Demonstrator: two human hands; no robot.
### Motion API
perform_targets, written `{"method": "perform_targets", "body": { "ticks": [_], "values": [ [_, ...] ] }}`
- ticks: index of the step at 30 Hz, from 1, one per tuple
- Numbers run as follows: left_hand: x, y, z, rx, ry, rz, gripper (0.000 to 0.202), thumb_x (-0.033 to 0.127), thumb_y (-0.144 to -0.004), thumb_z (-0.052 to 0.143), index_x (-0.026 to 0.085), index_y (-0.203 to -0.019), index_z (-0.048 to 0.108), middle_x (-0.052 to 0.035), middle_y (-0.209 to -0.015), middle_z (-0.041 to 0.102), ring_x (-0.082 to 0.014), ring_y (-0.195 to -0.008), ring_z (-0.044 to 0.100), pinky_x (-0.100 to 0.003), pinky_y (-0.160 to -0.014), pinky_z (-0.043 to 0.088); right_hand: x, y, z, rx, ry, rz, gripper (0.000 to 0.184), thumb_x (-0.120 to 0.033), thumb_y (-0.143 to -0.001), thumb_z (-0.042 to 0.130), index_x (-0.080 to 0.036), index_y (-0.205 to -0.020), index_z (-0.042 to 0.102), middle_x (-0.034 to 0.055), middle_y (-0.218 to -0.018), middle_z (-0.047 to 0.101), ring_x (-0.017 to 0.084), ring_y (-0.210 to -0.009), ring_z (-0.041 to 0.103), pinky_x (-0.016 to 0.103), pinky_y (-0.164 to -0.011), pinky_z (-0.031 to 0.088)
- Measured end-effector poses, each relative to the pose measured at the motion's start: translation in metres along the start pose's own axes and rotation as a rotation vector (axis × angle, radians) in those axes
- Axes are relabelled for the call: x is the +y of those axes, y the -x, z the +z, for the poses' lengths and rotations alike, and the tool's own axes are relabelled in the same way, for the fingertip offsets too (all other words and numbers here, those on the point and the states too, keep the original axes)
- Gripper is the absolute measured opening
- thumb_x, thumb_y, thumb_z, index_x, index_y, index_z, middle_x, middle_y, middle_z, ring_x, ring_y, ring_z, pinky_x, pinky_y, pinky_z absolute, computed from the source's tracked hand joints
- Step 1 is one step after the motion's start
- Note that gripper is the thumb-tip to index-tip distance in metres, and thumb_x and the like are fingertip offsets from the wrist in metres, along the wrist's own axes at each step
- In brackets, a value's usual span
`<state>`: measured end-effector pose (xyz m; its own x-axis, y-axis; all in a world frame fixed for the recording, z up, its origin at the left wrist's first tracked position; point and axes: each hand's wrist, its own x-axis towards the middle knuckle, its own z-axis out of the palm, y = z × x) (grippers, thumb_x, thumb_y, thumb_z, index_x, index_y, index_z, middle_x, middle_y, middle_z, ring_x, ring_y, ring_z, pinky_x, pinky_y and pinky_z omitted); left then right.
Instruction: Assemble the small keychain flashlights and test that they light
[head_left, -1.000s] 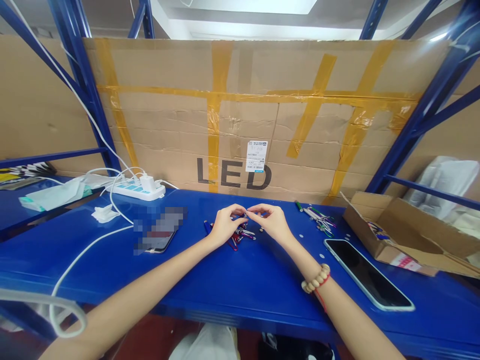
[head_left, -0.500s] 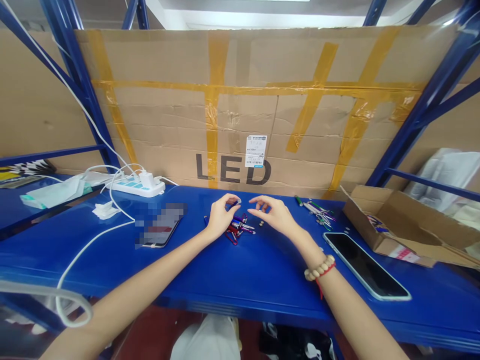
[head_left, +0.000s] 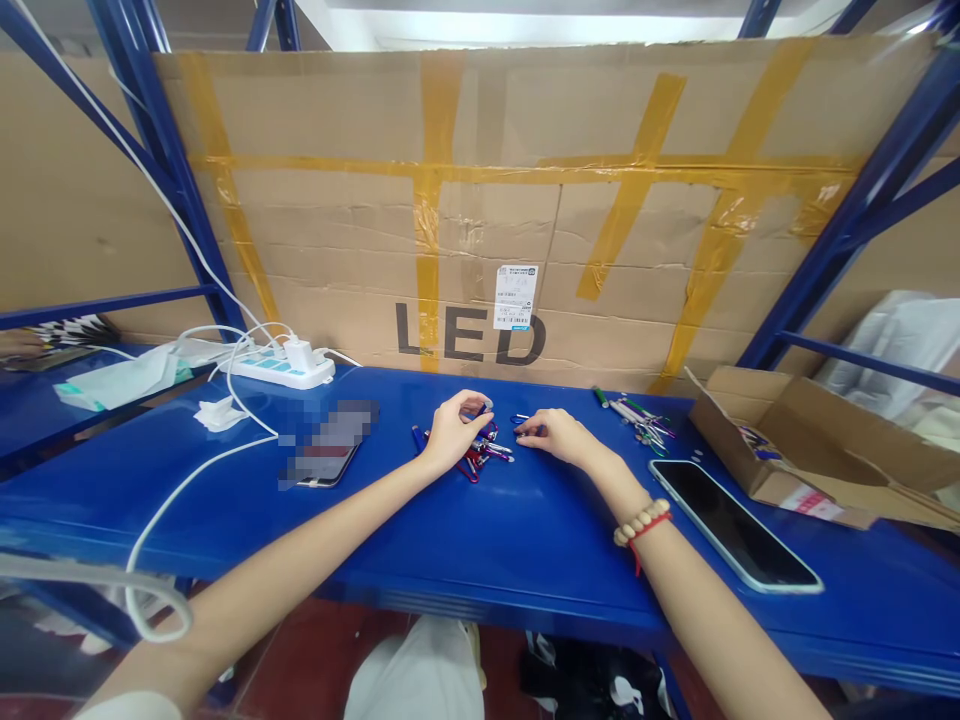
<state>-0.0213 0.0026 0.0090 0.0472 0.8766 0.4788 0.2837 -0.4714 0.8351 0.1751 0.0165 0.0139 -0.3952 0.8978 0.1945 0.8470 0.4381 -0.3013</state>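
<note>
My left hand (head_left: pixel 452 430) pinches a small dark tube with a round silvery end (head_left: pixel 487 405), perhaps a keychain flashlight, raised just above the blue tabletop. Beneath and beside those fingers lies a pile of small metal tubes with carabiner clips (head_left: pixel 487 455) in red, blue, purple and silver. My right hand (head_left: pixel 556 436) is lowered to the tabletop right of the pile, thumb and fingertips drawn together. Whatever is between them is too small to make out. A blue loop (head_left: pixel 519 419) shows just beyond its fingertips.
To the right lie green, silver and purple tubes (head_left: pixel 641 418), a large phone (head_left: pixel 735 525) and an open cardboard box (head_left: pixel 795 440). On the left are another phone (head_left: pixel 334 450), a power strip (head_left: pixel 281 368) and white cables. A cardboard sheet (head_left: pixel 337 230) walls off the back.
My right hand has come down to the tabletop and its fingers have closed together. My left hand still holds the tube, shifted slightly right in view.
</note>
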Motion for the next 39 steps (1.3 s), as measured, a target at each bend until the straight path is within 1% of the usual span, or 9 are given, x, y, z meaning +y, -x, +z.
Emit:
{"method": "perform_targets", "body": {
  "ticks": [4, 7, 14, 17, 21, 24, 28, 33, 39],
  "values": [
    [0.000, 0.001, 0.000, -0.003, 0.001, 0.002, 0.014, 0.020, -0.067, 0.065, 0.016, -0.080, 0.062, -0.0054, -0.083, 0.068, -0.0173, -0.080, 0.063, -0.027, -0.067, 0.049, -0.007, 0.003, 0.000, 0.030, 0.063, 0.003, 0.017, -0.030, -0.079, 0.059, -0.025, -0.088, 0.073, 0.0035, -0.094, 0.067, 0.016, -0.082, 0.061, 0.024, -0.067, 0.043],
    [0.001, 0.001, 0.000, -0.001, -0.004, 0.005, 0.013, 0.020, -0.068, 0.065, 0.016, -0.080, 0.062, -0.0054, -0.083, 0.068, -0.0176, -0.080, 0.063, -0.027, -0.067, 0.049, -0.014, 0.004, 0.001, 0.063, 0.068, 0.041, 0.015, -0.035, -0.076, 0.060, -0.027, -0.081, 0.072, 0.0007, -0.098, 0.066, 0.016, -0.085, 0.061, 0.024, -0.064, 0.041],
    [0.003, 0.001, -0.002, -0.019, -0.021, 0.060, 0.010, 0.018, -0.069, 0.063, 0.018, -0.079, 0.064, -0.0043, -0.086, 0.070, -0.0188, -0.087, 0.064, -0.029, -0.075, 0.049, -0.024, 0.003, 0.006, 0.054, -0.007, 0.223, 0.012, -0.035, -0.065, 0.065, -0.029, -0.073, 0.071, -0.0029, -0.083, 0.070, 0.017, -0.076, 0.062, 0.024, -0.060, 0.040],
    [0.004, 0.001, -0.003, -0.031, -0.025, 0.084, 0.010, 0.018, -0.070, 0.063, 0.018, -0.080, 0.066, -0.0040, -0.087, 0.071, -0.0189, -0.088, 0.065, -0.030, -0.079, 0.049, -0.029, 0.005, 0.004, 0.123, 0.002, 0.183, 0.011, -0.033, -0.069, 0.062, -0.030, -0.072, 0.072, -0.0038, -0.086, 0.071, 0.018, -0.080, 0.063, 0.024, -0.061, 0.040],
    [0.004, 0.001, -0.003, -0.035, -0.002, 0.067, 0.013, 0.017, -0.068, 0.065, 0.017, -0.081, 0.067, -0.0045, -0.086, 0.071, -0.0188, -0.086, 0.066, -0.032, -0.083, 0.050, -0.041, 0.008, -0.002, 0.389, -0.082, 0.127, 0.015, -0.033, -0.074, 0.059, -0.028, -0.080, 0.071, -0.0027, -0.085, 0.071, 0.013, -0.067, 0.062, 0.023, -0.060, 0.040],
    [0.003, 0.001, -0.002, -0.041, 0.022, 0.058, 0.015, 0.017, -0.067, 0.065, 0.017, -0.082, 0.068, -0.0051, -0.086, 0.072, -0.0193, -0.085, 0.066, -0.033, -0.083, 0.051, -0.048, 0.009, -0.003, 0.515, -0.179, -0.017, 0.022, -0.037, -0.080, 0.055, -0.024, -0.086, 0.071, 0.0009, -0.089, 0.071, 0.011, -0.062, 0.060, 0.021, -0.061, 0.043],
    [0.003, 0.001, -0.002, -0.041, 0.049, 0.050, 0.015, 0.017, -0.067, 0.065, 0.016, -0.082, 0.068, -0.0055, -0.085, 0.072, -0.0194, -0.081, 0.067, -0.033, -0.081, 0.052, -0.050, 0.008, -0.001, 0.497, -0.190, -0.185, 0.025, -0.035, -0.085, 0.050, -0.023, -0.091, 0.071, 0.0017, -0.095, 0.069, 0.012, -0.074, 0.062, 0.020, -0.064, 0.045],
    [0.004, 0.001, -0.003, -0.017, 0.018, 0.062, 0.014, 0.016, -0.068, 0.065, 0.016, -0.082, 0.068, -0.0051, -0.085, 0.072, -0.0186, -0.080, 0.067, -0.031, -0.079, 0.052, -0.048, 0.009, -0.001, 0.479, -0.107, -0.219, 0.025, -0.032, -0.087, 0.048, -0.025, -0.092, 0.072, 0.0011, -0.098, 0.068, 0.012, -0.084, 0.062, 0.018, -0.065, 0.043],
    [0.002, 0.001, -0.004, -0.016, -0.034, 0.087, 0.016, 0.012, -0.070, 0.061, 0.016, -0.084, 0.067, -0.0056, -0.088, 0.072, -0.0185, -0.084, 0.066, -0.032, -0.082, 0.051, -0.051, 0.011, -0.005, 0.401, -0.123, -0.203, 0.019, -0.035, -0.082, 0.055, -0.026, -0.090, 0.070, -0.0009, -0.104, 0.064, 0.006, -0.062, 0.058, 0.019, -0.055, 0.040]
  ]
}}
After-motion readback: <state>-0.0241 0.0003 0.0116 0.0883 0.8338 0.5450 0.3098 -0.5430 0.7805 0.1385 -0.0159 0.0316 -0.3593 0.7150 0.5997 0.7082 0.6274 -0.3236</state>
